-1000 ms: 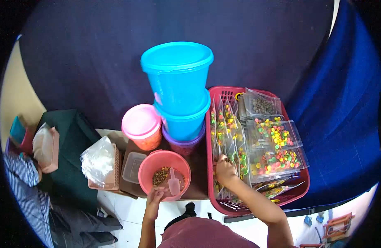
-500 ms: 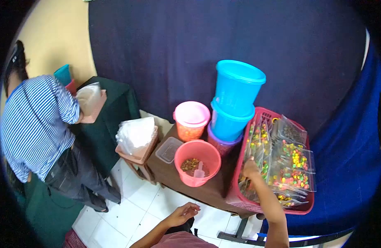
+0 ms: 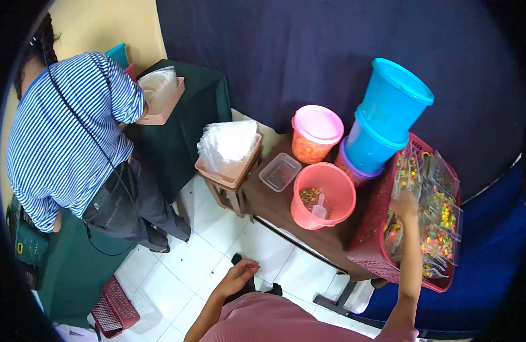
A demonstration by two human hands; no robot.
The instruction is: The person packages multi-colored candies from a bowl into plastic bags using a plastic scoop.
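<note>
My right hand (image 3: 404, 204) is in the red plastic basket (image 3: 372, 263), over clear bags of colourful sweets (image 3: 439, 228). Its fingers are blurred, and whether they grip a bag is hidden. Low in front of my body, my left hand (image 3: 240, 276) hangs over the floor with loosely bent fingers and nothing visible in it. Left of the basket stands an open pink bucket (image 3: 301, 212) with small dark and coloured pieces and a pale pink scoop (image 3: 320, 210) inside.
Two stacked blue tubs (image 3: 391, 97) rest on a purple-rimmed tub (image 3: 354, 168). Nearby are a pink-lidded tub (image 3: 319, 124), a clear tray (image 3: 280, 172) and a small basket (image 3: 234, 176) of plastic bags (image 3: 227, 145). A co-worker (image 3: 74, 131) in stripes stands at left.
The view has shifted, so the table and tubs appear farther right and higher. My right hand has moved slightly toward the back of the basket. My left hand stays low and looks empty.
</note>
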